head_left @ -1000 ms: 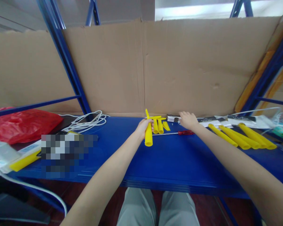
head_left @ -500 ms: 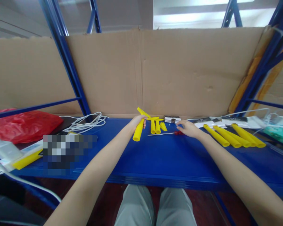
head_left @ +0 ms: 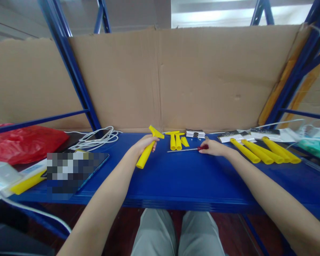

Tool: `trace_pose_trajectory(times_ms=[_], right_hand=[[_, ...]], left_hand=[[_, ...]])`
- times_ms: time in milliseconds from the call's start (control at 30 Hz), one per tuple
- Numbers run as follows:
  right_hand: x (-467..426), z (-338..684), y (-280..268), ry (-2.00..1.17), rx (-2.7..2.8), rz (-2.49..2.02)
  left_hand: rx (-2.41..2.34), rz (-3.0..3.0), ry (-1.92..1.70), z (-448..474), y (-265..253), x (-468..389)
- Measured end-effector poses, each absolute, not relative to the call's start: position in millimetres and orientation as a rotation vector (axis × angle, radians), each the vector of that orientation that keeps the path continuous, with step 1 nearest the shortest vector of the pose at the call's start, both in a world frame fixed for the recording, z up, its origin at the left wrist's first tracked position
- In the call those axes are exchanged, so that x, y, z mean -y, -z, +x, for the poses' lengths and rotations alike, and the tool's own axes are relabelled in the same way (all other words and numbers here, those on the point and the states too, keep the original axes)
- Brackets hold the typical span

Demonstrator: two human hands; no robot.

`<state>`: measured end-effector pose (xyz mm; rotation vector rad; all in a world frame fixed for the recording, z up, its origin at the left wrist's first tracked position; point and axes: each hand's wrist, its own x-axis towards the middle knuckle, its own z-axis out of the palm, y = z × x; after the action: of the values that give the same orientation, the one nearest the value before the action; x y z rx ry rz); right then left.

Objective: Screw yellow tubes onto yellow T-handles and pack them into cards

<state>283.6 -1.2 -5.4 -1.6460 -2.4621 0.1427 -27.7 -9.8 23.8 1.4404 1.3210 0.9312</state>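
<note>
My left hand (head_left: 146, 144) is wrapped round a yellow T-shaped handle (head_left: 144, 155), its crosspiece pointing up and away from me. At the right, my right hand (head_left: 210, 147) has its fingers closed on the dark red grip of a screwdriver (head_left: 185, 150), whose thin metal shaft points left and lies low over the table. Just behind the shaft, two more yellow T-shaped pieces (head_left: 175, 141) lie side by side, with a small yellow flat part (head_left: 185, 142) beside them. A stack of black-and-white cards (head_left: 195, 133) sits behind my right hand.
Several yellow tubular handles (head_left: 266, 152) lie at the right of the blue table (head_left: 173, 177), near packaged cards (head_left: 265, 133). On the left are a coiled white cable (head_left: 104, 138), a red plastic bag (head_left: 29, 142) and a blurred-out flat device (head_left: 93, 172). Cardboard (head_left: 202, 78) stands behind.
My left hand has drawn the yellow T-shaped handle left and nearer to me, away from the other two. My right hand has come down and closed on the screwdriver's grip.
</note>
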Motion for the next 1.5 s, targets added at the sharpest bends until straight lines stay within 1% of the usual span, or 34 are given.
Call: trace_pose_trajectory(times_ms=[100, 300, 533, 967, 1233, 1500], right_hand=[[-1.0, 286.2, 7.9, -0.125, 2.479, -1.660], [-0.3, 281.2, 11.0, -0.205, 2.495, -1.430], [6.2, 271.7, 8.3, -0.340, 2.461, -1.307], [2.0, 273.8, 14.3, -0.211, 2.305, -1.363], [0.6, 273.9, 15.7, -0.237, 2.307, -1.351], [6.9, 269.7, 9.5, -0.187, 2.314, -1.395]], left_hand=[[-1.364, 1.501, -0.848, -26.5, -18.3, 9.2], [-1.390, 1.586, -0.725, -28.0, -11.2, 5.3], [-1.388, 1.624, -0.702, -29.3, -9.9, 4.1], [-1.389, 1.647, -0.697, -25.1, -13.8, 7.6], [-1.389, 1.641, -0.706, -24.4, -14.4, 8.4], [-1.383, 1.679, -0.737, -25.4, -10.4, 4.5]])
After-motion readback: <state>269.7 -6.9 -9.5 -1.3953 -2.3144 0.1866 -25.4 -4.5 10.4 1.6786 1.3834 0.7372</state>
